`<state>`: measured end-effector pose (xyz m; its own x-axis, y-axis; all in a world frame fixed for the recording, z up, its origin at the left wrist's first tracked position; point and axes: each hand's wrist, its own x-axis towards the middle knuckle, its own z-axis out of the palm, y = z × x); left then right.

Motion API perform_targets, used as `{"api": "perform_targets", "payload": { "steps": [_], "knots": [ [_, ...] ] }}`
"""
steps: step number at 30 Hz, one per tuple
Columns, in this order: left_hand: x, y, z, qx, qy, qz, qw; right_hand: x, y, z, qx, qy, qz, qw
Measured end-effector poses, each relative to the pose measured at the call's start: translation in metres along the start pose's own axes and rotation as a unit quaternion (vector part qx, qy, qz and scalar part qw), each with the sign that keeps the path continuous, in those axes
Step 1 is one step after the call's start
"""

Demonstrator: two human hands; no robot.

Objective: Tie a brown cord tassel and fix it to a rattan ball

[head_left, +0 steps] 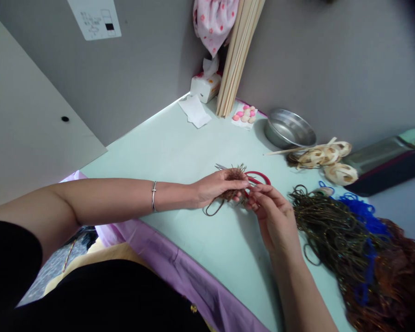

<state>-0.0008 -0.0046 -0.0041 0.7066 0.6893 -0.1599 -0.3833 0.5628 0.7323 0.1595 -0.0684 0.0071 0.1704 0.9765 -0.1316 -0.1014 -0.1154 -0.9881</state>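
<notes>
My left hand [212,185] is closed around a small brown knotted cord piece [236,175] with frayed ends at its top edge. From beneath this hand a loose loop of dark cord [212,213] trails onto the table. Close by on the right, my right hand [276,214] has thumb and fingers pinched together at the edge of the piece. What lies between those fingertips is too small to make out. Scissors with red handles [264,176] lie on the table behind the hands, partly hidden by them.
Tangled dark green cord [327,226], blue cord [361,212] and brown cord [397,272] heap at the right. Behind are pale strip coils [323,156], a steel bowl [290,129], pink pieces [245,114], wooden strips [240,55] and a tissue pack [204,86]. Walls border the table [152,147].
</notes>
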Motion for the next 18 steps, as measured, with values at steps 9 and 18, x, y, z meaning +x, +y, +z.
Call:
{"api": "perform_targets", "payload": {
  "steps": [9, 18],
  "knots": [
    [-0.0033, -0.0008, -0.0013, 0.075, -0.037, -0.017, 0.996, -0.004, 0.0014, -0.0019, -0.11, -0.037, -0.057, 0.992],
    [-0.0021, -0.0018, -0.0013, 0.055, -0.031, -0.036, 0.997, -0.0028, 0.0007, -0.0018, -0.09, -0.002, -0.063, 0.994]
  ]
}}
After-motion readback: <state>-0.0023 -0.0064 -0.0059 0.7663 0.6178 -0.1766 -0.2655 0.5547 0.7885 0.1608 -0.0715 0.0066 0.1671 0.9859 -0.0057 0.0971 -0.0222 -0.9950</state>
